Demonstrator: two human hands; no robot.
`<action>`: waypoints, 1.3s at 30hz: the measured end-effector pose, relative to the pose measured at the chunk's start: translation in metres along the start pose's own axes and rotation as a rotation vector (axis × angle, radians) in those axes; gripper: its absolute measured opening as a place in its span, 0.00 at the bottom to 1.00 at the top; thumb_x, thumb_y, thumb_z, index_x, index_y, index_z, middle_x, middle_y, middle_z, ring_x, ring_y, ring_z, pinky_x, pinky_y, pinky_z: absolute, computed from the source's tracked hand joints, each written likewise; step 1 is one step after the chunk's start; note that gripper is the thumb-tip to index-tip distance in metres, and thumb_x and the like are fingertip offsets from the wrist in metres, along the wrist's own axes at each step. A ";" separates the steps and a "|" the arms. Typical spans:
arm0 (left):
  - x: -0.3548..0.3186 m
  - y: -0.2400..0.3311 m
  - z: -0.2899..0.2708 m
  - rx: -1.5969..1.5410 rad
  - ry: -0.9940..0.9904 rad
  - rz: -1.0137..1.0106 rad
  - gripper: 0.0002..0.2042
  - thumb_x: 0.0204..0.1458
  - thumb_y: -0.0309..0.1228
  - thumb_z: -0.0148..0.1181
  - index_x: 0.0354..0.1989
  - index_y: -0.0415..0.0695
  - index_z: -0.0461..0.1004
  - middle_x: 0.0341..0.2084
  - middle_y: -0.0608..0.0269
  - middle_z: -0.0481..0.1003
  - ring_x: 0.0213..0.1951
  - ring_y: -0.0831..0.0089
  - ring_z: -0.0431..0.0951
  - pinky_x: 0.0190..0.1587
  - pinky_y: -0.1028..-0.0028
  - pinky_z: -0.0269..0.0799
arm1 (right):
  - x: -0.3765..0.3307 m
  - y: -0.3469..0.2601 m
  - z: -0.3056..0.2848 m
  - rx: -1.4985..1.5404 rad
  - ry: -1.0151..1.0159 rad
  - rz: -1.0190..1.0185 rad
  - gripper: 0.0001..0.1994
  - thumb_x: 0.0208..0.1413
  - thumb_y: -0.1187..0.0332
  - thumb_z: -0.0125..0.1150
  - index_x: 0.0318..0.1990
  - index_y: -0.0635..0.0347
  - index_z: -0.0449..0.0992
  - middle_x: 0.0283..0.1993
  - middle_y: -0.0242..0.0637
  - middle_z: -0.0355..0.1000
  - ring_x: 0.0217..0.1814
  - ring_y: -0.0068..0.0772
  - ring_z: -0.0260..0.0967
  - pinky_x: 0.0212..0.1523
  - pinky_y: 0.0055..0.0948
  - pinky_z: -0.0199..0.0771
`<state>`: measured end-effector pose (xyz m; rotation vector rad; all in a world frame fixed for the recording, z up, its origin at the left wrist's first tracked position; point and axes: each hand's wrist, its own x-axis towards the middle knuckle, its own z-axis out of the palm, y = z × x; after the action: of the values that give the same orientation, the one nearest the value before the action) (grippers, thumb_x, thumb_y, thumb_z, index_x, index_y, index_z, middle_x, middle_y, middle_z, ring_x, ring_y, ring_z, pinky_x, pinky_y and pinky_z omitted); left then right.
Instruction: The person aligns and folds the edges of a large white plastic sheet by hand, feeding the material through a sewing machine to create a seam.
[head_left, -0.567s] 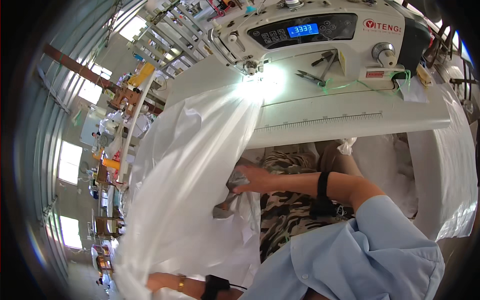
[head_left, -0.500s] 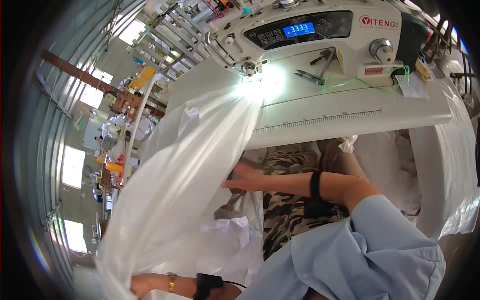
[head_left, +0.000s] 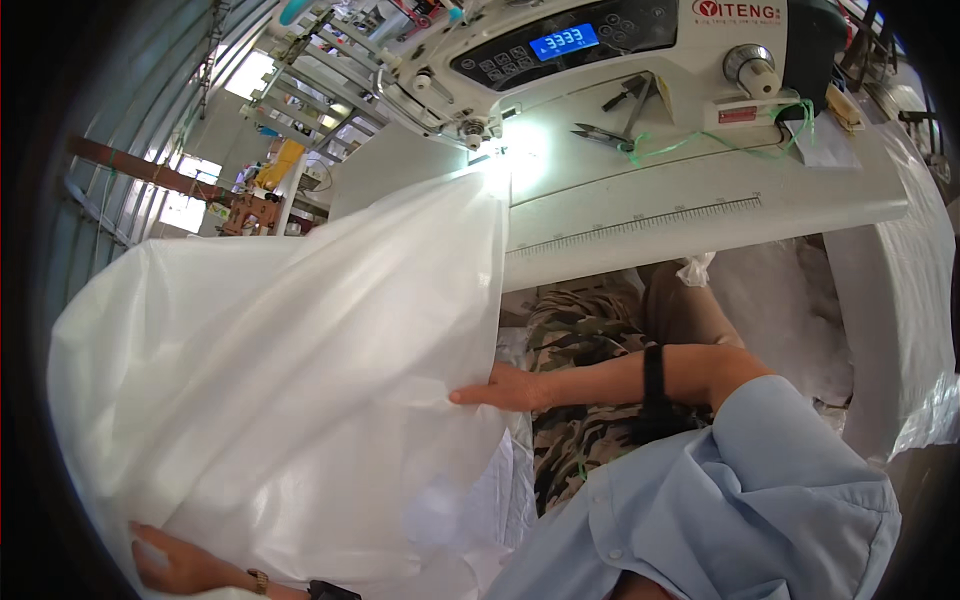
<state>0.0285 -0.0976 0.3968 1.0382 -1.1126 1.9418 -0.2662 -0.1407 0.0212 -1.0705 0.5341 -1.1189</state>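
Observation:
A wide sheet of white, slightly see-through plastic-like fabric runs from under the needle area of a white sewing machine down to the lower left. My right hand grips its right edge, thumb on top and the other fingers hidden beneath. At the lower left, my left hand is curled at the sheet's near left part, holding it; some of its fingers are covered by the material. The machine's lamp shines brightly at the needle, where the sheet narrows to a corner.
Small thread snips and green thread lie on the machine table, which has a printed ruler along its front. White material hangs at the right. Metal racks stand behind, at the left.
The sheet has spread from a narrow, gathered strip to a broad panel on the left. My left hand moved further left; my right hand moved slightly down and now grips the edge.

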 end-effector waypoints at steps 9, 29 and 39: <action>-0.130 -0.049 0.038 -0.156 -0.689 0.059 0.10 0.63 0.28 0.51 0.42 0.34 0.76 0.36 0.49 0.77 0.44 0.55 0.76 0.47 0.65 0.73 | -0.030 -0.023 -0.007 -0.482 -0.559 -0.190 0.24 0.59 0.57 0.61 0.57 0.63 0.71 0.56 0.44 0.71 0.60 0.42 0.67 0.60 0.36 0.66; -0.061 -0.029 -0.010 -0.101 -0.304 0.229 0.09 0.56 0.36 0.61 0.31 0.43 0.79 0.27 0.53 0.77 0.29 0.53 0.75 0.35 0.59 0.71 | 0.052 0.100 -0.036 -0.589 0.457 0.117 0.19 0.60 0.57 0.55 0.46 0.64 0.77 0.39 0.44 0.76 0.42 0.39 0.73 0.44 0.35 0.74; -0.221 -0.073 0.153 -0.308 -0.725 -0.074 0.09 0.60 0.24 0.50 0.42 0.31 0.73 0.41 0.44 0.73 0.45 0.53 0.73 0.49 0.64 0.69 | -0.055 -0.005 -0.045 -0.093 0.187 0.025 0.20 0.66 0.55 0.52 0.35 0.63 0.79 0.27 0.30 0.72 0.26 0.19 0.67 0.31 0.27 0.72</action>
<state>0.2390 -0.2375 0.2807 1.6255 -1.6590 1.2841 -0.3262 -0.1099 -0.0021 -1.0414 0.7514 -1.1880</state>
